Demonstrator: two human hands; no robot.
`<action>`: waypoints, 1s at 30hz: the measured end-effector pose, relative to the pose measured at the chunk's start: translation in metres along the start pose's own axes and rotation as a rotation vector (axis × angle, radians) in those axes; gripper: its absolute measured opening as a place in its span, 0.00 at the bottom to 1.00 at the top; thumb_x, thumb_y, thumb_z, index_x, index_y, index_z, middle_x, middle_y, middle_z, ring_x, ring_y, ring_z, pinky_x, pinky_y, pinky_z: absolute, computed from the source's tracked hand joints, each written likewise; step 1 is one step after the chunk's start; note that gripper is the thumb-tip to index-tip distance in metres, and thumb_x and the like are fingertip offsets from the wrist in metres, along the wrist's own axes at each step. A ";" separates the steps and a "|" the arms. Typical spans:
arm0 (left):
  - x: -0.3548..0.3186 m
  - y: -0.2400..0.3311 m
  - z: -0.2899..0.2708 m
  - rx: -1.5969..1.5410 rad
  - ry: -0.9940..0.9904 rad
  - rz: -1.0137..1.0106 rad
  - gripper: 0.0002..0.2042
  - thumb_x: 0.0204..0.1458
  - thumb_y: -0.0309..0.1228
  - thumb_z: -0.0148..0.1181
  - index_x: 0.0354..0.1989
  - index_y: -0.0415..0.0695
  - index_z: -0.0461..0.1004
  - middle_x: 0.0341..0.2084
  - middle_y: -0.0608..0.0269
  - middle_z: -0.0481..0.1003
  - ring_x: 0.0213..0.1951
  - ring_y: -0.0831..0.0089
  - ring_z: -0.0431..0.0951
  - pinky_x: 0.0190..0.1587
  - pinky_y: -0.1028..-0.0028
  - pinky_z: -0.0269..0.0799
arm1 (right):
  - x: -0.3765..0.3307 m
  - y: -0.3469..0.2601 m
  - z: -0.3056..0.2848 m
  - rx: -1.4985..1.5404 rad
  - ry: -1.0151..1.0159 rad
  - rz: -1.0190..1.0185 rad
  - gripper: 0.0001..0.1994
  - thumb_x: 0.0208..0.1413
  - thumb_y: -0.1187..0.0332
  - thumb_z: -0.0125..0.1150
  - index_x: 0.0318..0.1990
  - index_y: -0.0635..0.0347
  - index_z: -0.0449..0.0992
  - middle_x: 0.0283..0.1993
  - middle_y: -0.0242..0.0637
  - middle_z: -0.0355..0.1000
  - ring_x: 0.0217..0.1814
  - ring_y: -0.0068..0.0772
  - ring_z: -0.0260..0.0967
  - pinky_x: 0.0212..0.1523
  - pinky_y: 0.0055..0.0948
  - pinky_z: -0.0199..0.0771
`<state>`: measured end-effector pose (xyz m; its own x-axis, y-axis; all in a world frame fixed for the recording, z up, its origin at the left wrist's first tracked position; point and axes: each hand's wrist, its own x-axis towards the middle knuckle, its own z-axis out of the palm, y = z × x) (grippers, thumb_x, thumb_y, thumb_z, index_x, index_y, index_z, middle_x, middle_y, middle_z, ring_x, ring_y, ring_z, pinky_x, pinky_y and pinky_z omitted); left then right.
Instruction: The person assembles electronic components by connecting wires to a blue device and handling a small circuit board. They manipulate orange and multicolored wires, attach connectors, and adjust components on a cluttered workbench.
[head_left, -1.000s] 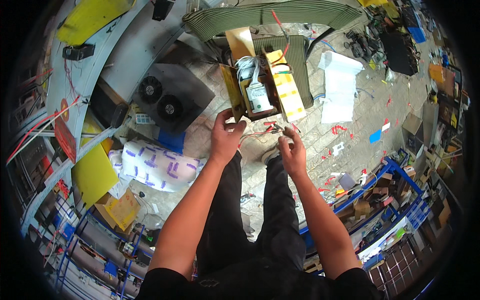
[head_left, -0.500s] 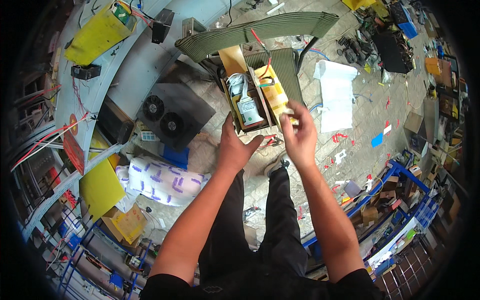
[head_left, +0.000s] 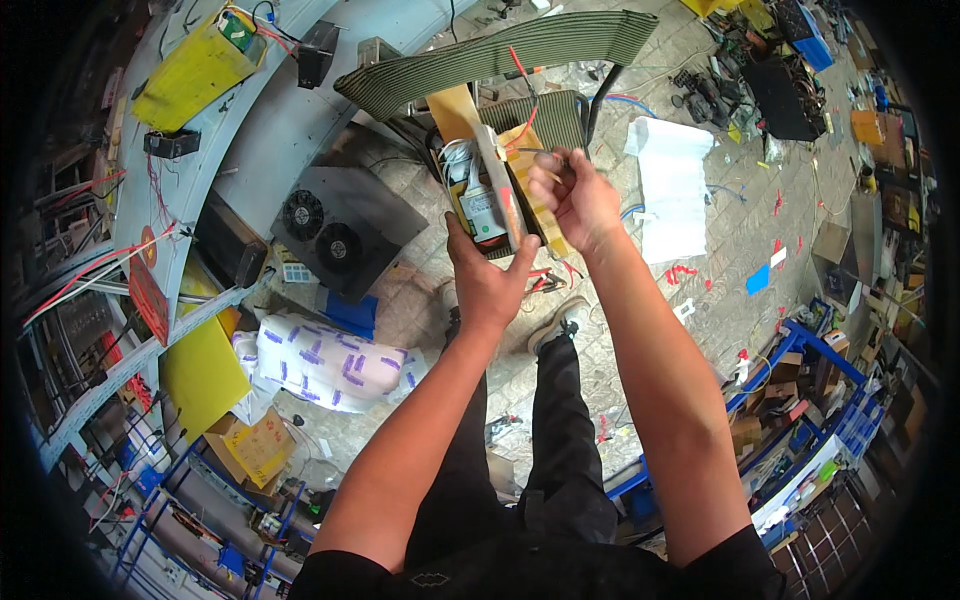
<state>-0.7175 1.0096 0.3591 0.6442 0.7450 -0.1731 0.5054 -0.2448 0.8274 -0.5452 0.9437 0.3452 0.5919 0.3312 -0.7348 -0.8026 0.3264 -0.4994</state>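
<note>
**Open electronics unit handled on a striped chair**

An opened electronics unit [head_left: 490,200], with yellow boards and a pale cylindrical part inside, is supported from below by the left hand [head_left: 490,285], fingers spread against its near end. It is resting on the seat of a green striped chair [head_left: 555,115]. The right hand [head_left: 575,195] is closed narrowly on a thin dark tool [head_left: 535,152] above the unit's yellow board. A white sheet [head_left: 672,190] is seen on the paved floor [head_left: 740,250] beside the chair.
</note>
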 end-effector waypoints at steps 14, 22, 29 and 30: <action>0.001 -0.001 -0.004 -0.099 0.001 0.016 0.57 0.46 0.42 0.80 0.74 0.26 0.45 0.67 0.29 0.58 0.69 0.38 0.62 0.71 0.53 0.60 | -0.019 0.019 -0.007 -0.026 -0.009 -0.089 0.19 0.72 0.53 0.58 0.57 0.58 0.75 0.46 0.40 0.81 0.41 0.34 0.81 0.42 0.33 0.85; 0.005 -0.017 -0.019 -0.014 -0.029 0.062 0.60 0.42 0.39 0.84 0.76 0.31 0.44 0.68 0.37 0.58 0.69 0.48 0.66 0.69 0.59 0.67 | -0.040 0.017 0.006 -0.535 -0.045 -0.477 0.19 0.70 0.63 0.63 0.60 0.68 0.75 0.43 0.37 0.80 0.37 0.22 0.78 0.38 0.23 0.81; 0.009 -0.022 -0.034 -0.036 -0.110 0.065 0.60 0.39 0.39 0.84 0.76 0.32 0.46 0.67 0.35 0.59 0.68 0.41 0.63 0.70 0.55 0.64 | -0.075 0.021 -0.027 -0.690 -0.008 -0.494 0.20 0.72 0.64 0.58 0.64 0.69 0.71 0.47 0.42 0.80 0.41 0.29 0.81 0.43 0.27 0.82; 0.008 -0.024 -0.036 -0.038 -0.126 0.073 0.60 0.39 0.40 0.84 0.76 0.32 0.46 0.67 0.36 0.59 0.69 0.42 0.63 0.70 0.55 0.64 | -0.085 0.026 -0.041 -0.684 0.000 -0.463 0.19 0.73 0.65 0.58 0.63 0.69 0.71 0.46 0.41 0.80 0.41 0.28 0.81 0.44 0.27 0.82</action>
<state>-0.7452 1.0443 0.3567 0.7466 0.6418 -0.1750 0.4338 -0.2703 0.8595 -0.6197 0.8875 0.3755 0.8739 0.2954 -0.3860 -0.3453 -0.1816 -0.9207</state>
